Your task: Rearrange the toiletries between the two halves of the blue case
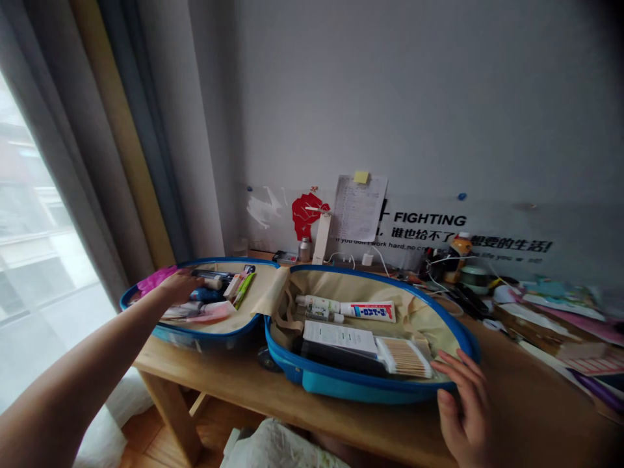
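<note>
— Where was the blue hard-shell suitcase (341, 385)?

— It lay opened flat on the pale wooden desk (273, 398). The two halves sat side by side, so its long axis ran left to right, and the hinge between them pointed away toward the wall.

— And the hands?

— The left hand (181, 285) was stretched well forward over the left half, above a jumble of tubes and pens (229, 286) and beside a pink pouch (156, 279). Its back faced the camera, so I could not tell whether it gripped anything. The right hand (463, 409) was nearer, fingers spread and slack. Its fingertips touched the right half's near rim, just beside a clear box of cotton swabs (403, 357).

— Anything else inside?

— A white toothpaste tube (368, 311) lay crosswise, left to right, behind a flat white box (340, 338).
</note>
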Available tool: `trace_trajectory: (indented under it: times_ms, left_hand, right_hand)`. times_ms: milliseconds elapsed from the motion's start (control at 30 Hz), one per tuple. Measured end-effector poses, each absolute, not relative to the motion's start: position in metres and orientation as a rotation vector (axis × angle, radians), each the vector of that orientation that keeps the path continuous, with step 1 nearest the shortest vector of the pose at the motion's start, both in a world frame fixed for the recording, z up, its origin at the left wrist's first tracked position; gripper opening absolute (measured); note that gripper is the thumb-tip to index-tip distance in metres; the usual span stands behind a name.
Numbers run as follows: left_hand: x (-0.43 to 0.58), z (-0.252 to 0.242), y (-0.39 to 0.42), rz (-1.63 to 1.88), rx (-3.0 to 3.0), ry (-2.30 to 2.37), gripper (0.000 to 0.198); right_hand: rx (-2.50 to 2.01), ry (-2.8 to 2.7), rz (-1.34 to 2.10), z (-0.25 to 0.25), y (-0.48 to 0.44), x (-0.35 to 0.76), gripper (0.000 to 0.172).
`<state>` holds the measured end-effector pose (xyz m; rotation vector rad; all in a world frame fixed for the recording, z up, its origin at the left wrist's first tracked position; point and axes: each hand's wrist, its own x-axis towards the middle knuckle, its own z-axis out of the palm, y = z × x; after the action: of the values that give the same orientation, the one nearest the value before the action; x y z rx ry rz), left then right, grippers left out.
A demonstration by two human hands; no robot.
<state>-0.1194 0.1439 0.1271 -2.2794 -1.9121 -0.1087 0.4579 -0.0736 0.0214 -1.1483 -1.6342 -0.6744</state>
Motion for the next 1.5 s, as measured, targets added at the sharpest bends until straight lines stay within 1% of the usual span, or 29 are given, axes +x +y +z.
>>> trace_trajectory:
  times_ms: [100, 200, 400, 500, 633, 733, 833, 1000, 1133, 1200, 1367, 1500]
  left_hand:
    - [-0.119, 0.131, 0.139, -0.022, -2.289, -1.888, 0.038]
    - [-0.122, 0.138, 0.131, -0.016, -2.29, -1.855, 0.04]
    - [-0.116, 0.175, 0.116, -0.186, -2.185, -1.877, 0.039]
    - [-0.084, 0.199, 0.114, -0.324, -2.22, -1.826, 0.046]
    - [0.007, 0.215, 0.113, -0.368, -2.503, -1.584, 0.051]
    - [0.093, 0.206, 0.111, -0.262, -2.773, -1.327, 0.053]
    - [0.169, 0.184, 0.111, -0.102, -2.923, -1.169, 0.054]
    - [0.246, 0.149, 0.116, 0.117, -3.007, -1.037, 0.051]
    - [0.274, 0.134, 0.118, 0.254, -3.003, -1.017, 0.04]
    - [0.281, 0.128, 0.118, 0.315, -3.005, -1.002, 0.037]
    - [0.288, 0.117, 0.117, 0.379, -3.032, -0.972, 0.04]
    - [0.286, 0.113, 0.119, 0.338, -3.058, -0.984, 0.049]
  right_hand:
    - [-1.153, -1.625, -0.664, 0.021, -0.073, 0.458, 0.032]
    - [-1.143, -1.629, -0.662, 0.021, -0.073, 0.458, 0.032]
    - [-1.142, -1.625, -0.647, 0.02, -0.072, 0.459, 0.033]
    - [-1.132, -1.629, -0.66, 0.021, -0.073, 0.458, 0.032]
    - [-1.134, -1.625, -0.655, 0.02, -0.073, 0.459, 0.03]
    - [-1.144, -1.63, -0.656, 0.02, -0.074, 0.459, 0.031]
    - [-1.142, -1.638, -0.674, 0.021, -0.074, 0.458, 0.03]
    - [-1.134, -1.621, -0.687, 0.024, -0.075, 0.454, 0.03]
    - [-1.142, -1.622, -0.677, 0.022, -0.076, 0.454, 0.03]
    - [-1.147, -1.624, -0.661, 0.022, -0.077, 0.454, 0.029]
    - [-1.141, -1.626, -0.634, 0.022, -0.078, 0.455, 0.029]
    - [-1.135, -1.628, -0.622, 0.023, -0.077, 0.454, 0.03]
